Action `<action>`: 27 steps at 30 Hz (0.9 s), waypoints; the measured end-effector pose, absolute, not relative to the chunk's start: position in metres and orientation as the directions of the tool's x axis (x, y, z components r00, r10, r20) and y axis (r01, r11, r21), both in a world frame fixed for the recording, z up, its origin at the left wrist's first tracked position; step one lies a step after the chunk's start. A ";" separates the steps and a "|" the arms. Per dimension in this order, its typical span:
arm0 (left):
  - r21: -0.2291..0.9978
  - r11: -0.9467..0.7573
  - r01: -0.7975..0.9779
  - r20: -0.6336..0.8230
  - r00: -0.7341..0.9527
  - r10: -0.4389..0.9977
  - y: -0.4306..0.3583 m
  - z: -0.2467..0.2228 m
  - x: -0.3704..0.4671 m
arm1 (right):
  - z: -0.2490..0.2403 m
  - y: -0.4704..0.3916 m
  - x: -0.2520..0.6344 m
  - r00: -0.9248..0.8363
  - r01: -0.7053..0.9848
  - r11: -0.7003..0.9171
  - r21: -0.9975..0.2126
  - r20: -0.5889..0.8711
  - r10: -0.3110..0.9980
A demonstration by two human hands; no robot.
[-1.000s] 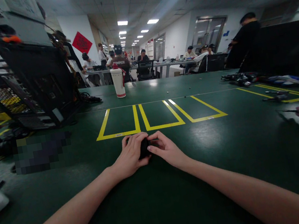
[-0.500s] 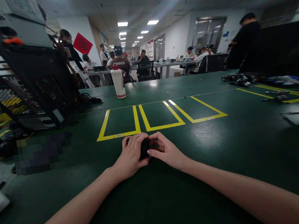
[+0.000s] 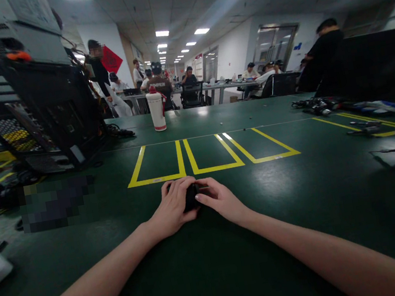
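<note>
1. Head view, place: the small black object (image 3: 191, 197) is low over or on the dark green surface (image 3: 218, 271), between both hands, just on the near side of the yellow tape (image 3: 218, 168).
2. Head view, fingers: those of the left hand (image 3: 176, 204) curl over its top and left side, holding it; those of the right hand (image 3: 221, 198) are narrow at its right edge, but I cannot tell whether they grip.
3. Head view, handling: it looks light and stiff, perhaps smooth enough to slip; fragility is unclear. Best hold: left fingers around the body, right fingertips at the free edge.
</note>
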State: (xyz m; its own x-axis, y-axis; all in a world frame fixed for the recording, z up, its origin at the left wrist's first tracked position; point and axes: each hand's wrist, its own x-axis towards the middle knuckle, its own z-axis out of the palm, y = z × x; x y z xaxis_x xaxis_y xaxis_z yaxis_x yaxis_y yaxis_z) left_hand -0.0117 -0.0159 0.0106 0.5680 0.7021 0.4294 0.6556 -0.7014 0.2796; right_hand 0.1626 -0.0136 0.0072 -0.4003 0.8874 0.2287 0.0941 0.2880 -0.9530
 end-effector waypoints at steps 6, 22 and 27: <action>0.284 -0.704 0.650 0.435 0.567 0.699 -0.016 0.010 -0.011 | 0.006 -0.014 0.161 -0.418 0.023 0.307 -0.951 0.270 0.868; 0.309 -0.697 0.647 0.373 0.592 0.714 -0.022 0.023 -0.012 | 0.008 -0.016 0.162 -0.429 0.028 0.299 -0.954 0.259 0.865; 0.303 -0.695 0.652 0.415 0.566 0.712 -0.016 0.011 -0.012 | 0.007 -0.015 0.160 -0.421 -0.008 0.313 -0.950 0.287 0.861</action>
